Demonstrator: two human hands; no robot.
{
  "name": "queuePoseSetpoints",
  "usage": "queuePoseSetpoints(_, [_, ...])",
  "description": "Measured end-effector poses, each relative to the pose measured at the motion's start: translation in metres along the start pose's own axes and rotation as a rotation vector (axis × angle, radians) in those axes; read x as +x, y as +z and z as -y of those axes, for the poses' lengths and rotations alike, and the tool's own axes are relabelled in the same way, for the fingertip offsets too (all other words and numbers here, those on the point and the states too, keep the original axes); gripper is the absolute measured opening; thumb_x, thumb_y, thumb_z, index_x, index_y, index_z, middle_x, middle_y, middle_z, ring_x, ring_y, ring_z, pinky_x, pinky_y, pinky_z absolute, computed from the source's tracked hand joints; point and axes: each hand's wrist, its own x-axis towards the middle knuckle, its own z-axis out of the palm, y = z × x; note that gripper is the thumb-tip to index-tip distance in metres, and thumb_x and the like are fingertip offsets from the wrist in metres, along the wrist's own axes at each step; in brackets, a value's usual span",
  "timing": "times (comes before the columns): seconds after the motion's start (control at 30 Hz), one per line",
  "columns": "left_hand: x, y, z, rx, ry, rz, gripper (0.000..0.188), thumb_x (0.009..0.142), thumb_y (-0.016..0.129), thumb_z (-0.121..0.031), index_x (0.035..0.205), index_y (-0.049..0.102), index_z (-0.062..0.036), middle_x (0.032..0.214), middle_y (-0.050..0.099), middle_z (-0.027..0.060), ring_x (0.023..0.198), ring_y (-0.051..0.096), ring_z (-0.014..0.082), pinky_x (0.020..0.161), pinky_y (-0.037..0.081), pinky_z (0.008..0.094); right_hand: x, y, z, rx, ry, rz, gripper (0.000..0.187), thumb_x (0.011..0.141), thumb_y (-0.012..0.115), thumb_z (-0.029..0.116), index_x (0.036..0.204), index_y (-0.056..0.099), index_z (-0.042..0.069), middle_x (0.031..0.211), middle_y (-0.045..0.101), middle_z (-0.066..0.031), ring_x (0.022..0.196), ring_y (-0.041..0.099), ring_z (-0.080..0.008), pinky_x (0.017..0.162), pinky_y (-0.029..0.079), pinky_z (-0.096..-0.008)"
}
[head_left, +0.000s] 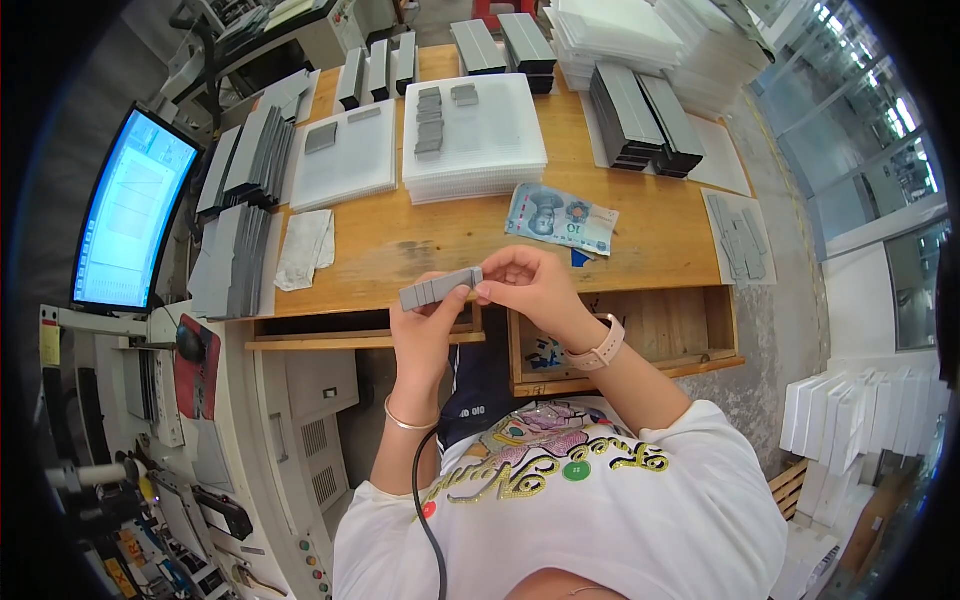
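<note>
"One narrow, grey, oblong piece marked with crosswise lines is held between a person's left hand and right hand, seen from above at the near edge of a brown wooden table."

"How do the fingers stand?"

"The left fingers grip the piece from below, thumb against its near side. The right thumb and forefinger are closed on its right end; a pale pink watch band circles the wrist behind them."

"And what lies beyond the fingers?"

"Just past the right fingers, a light-blue printed paper banknote. Straight ahead of both hands, a thick stack of translucent white sheets bears small grey rectangular pieces. Farther to the right of the fingers, long grey-and-black blocks stand side by side."

"To the left of them?"

"A crumpled white cloth near the table's edge, then upright grey flat plates, and well apart, a lit, curved-looking screen."

"Below the right fingers?"

"An open, shallow wooden drawer, small blue bits inside its left part."
</note>
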Motion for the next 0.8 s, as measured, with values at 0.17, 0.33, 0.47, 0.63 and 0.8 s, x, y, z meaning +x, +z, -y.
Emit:
queuePoseSetpoints(0.17, [-0.006,0.003,-0.002,-0.080,-0.069,-0.055,0.017,0.076,0.061,0.000,0.092,0.057,0.0018,0.083,0.060,0.0049,0.073,0.054,0.0101,0.066,0.044,0.0221,0.001,0.003,-0.003,0.041,0.070,0.036,0.016,0.076,0.062,0.001,0.090,0.057,-0.003,0.082,0.061,-0.0073,0.071,0.060,-0.0136,0.067,0.050,-0.0248])
queuePoseSetpoints(0.33, [-0.006,0.000,0.002,-0.123,-0.090,-0.068,0.018,0.076,0.059,0.001,0.093,0.055,0.0021,0.084,0.059,0.0064,0.069,0.054,0.0119,0.064,0.044,0.0246,0.003,0.002,-0.011,0.073,0.078,0.054,0.015,0.076,0.061,0.000,0.090,0.057,-0.002,0.081,0.061,-0.0074,0.068,0.059,-0.0140,0.065,0.049,-0.0257])
queuePoseSetpoints(0.47, [-0.006,0.000,0.001,-0.222,-0.096,-0.044,0.017,0.078,0.057,0.000,0.095,0.054,0.0011,0.084,0.059,0.0062,0.069,0.054,0.0125,0.064,0.044,0.0260,0.003,0.003,-0.012,0.123,0.093,0.067,0.015,0.076,0.061,-0.001,0.090,0.057,-0.003,0.081,0.061,-0.0078,0.068,0.059,-0.0144,0.064,0.049,-0.0262])
queuePoseSetpoints(0.63, [-0.005,-0.003,0.002,-0.368,-0.124,-0.006,0.019,0.078,0.057,0.000,0.096,0.053,0.0005,0.085,0.059,0.0060,0.070,0.054,0.0127,0.065,0.045,0.0260,0.001,0.002,-0.010,0.277,0.077,0.096,0.015,0.076,0.060,-0.001,0.091,0.057,-0.003,0.084,0.061,-0.0081,0.069,0.059,-0.0149,0.066,0.050,-0.0269])
queuePoseSetpoints(0.8, [-0.008,0.008,-0.004,-0.038,0.007,-0.138,0.014,0.075,0.062,0.000,0.089,0.059,0.0026,0.079,0.059,0.0026,0.070,0.052,0.0076,0.064,0.042,0.0217,-0.004,0.003,0.000,0.016,0.010,0.006,0.017,0.077,0.060,-0.001,0.093,0.056,-0.005,0.087,0.061,-0.0091,0.077,0.060,-0.0145,0.071,0.051,-0.0266])
